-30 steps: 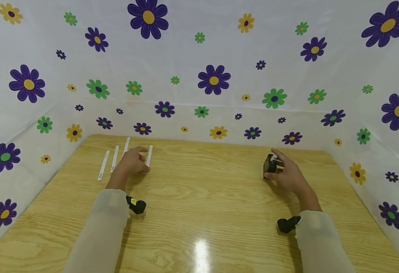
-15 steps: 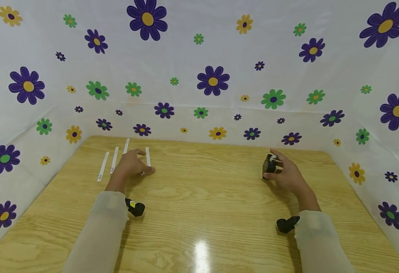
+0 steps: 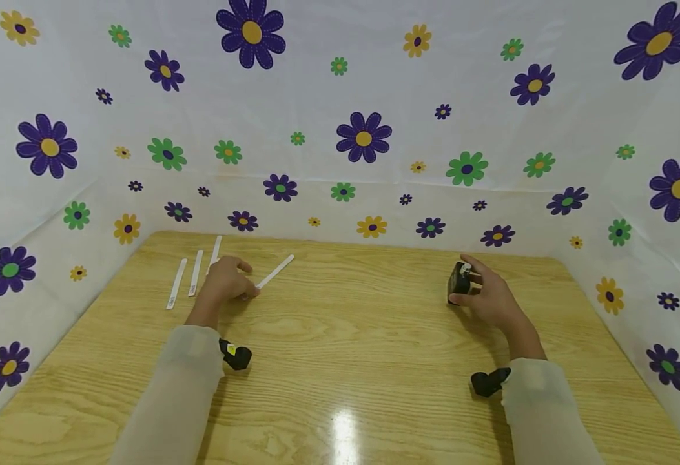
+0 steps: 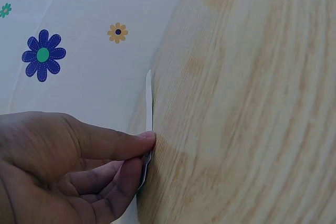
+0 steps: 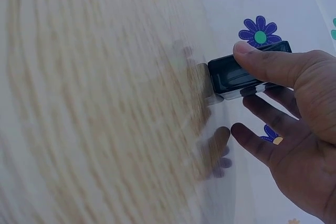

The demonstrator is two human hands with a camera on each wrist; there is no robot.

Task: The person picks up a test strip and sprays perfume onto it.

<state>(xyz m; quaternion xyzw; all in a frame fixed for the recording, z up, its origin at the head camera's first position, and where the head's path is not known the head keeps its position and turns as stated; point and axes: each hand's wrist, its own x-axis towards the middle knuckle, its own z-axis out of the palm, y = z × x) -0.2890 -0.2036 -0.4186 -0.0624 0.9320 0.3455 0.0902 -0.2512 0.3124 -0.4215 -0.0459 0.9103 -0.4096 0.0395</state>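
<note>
In the head view my left hand (image 3: 226,282) pinches the near end of a white perfume test strip (image 3: 277,270) between thumb and fingers. The strip slants away to the right, low over the wood. Seen from the left wrist, the strip (image 4: 149,98) juts out past the fingertips, its held end covered. Three similar strips lie at the left: one outermost (image 3: 176,284), one beside it (image 3: 195,273), and a farther one (image 3: 217,247) partly behind the hand. My right hand (image 3: 495,298) grips a small black perfume bottle (image 3: 458,284), upright with its silver spray nozzle (image 3: 465,269) bare.
The wood-grain table (image 3: 345,342) reaches back to a white flower-print cloth (image 3: 293,97), which also closes off both sides. A black wrist camera (image 3: 236,356) sits at the left cuff and another camera (image 3: 489,382) at the right cuff.
The strip in my left hand has swung from pointing straight back to slanting rightward. My right hand and the perfume bottle have stayed in place.
</note>
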